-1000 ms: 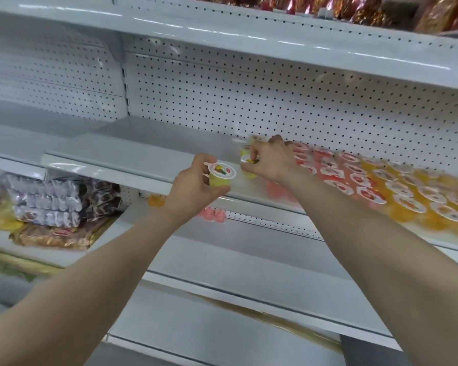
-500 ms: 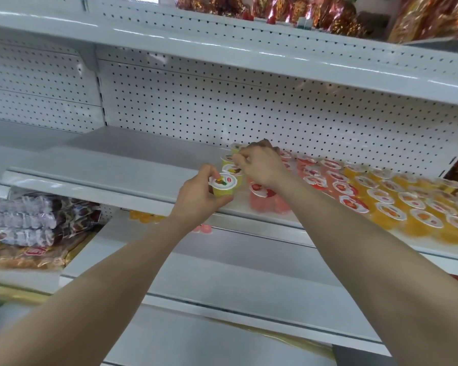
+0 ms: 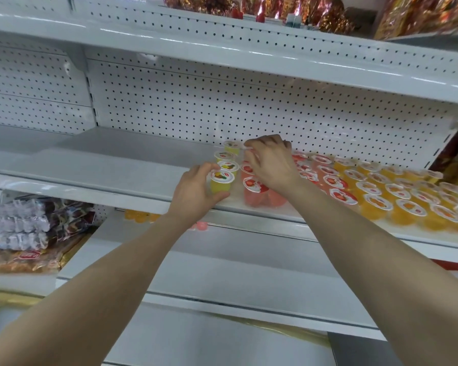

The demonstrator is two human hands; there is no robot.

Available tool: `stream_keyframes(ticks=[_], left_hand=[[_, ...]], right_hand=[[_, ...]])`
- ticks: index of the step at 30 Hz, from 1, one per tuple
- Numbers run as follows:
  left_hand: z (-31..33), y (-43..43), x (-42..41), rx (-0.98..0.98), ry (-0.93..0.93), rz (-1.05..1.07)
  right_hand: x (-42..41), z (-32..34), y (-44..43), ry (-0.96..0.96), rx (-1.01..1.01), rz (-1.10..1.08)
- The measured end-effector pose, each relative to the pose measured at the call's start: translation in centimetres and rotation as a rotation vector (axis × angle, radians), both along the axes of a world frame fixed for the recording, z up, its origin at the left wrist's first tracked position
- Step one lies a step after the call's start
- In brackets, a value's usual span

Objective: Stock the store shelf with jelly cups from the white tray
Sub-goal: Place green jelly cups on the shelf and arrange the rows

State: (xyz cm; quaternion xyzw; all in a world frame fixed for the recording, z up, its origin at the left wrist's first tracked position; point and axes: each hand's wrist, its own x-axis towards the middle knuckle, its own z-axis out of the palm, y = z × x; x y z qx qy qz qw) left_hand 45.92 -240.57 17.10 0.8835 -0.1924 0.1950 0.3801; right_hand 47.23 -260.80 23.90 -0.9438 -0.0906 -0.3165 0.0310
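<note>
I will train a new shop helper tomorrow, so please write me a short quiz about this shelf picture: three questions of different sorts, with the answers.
1. True or false: the left hand grips a yellow jelly cup at the front edge of the shelf.
2. What colour are the cups farthest right on this shelf? A) red B) orange C) green
3. Fill in: counting the held one, ___ yellow cups show in their row.
Key: 1 true; 2 B; 3 four.
</note>
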Motion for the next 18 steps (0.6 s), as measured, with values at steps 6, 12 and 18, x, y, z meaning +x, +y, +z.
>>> stream_keyframes(ticks=[6,12,18], left_hand=[[1.1,1.0,-3.7,0.083,-0.176,-0.014],[-0.2,-0.3,-10.8,0.161,-0.264,-0.095],[-4.1,-4.3,-17.9,0.178,-0.253,-0.236]], right_hand=[[-5.9,-0.9,-1.2,-0.185,-0.074,-0.032],[-15.9,-3.7,-3.0,-0.188,-0.131,-0.102],[-25.7,-8.7,-7.3,-0.094,-0.138,-0.168]])
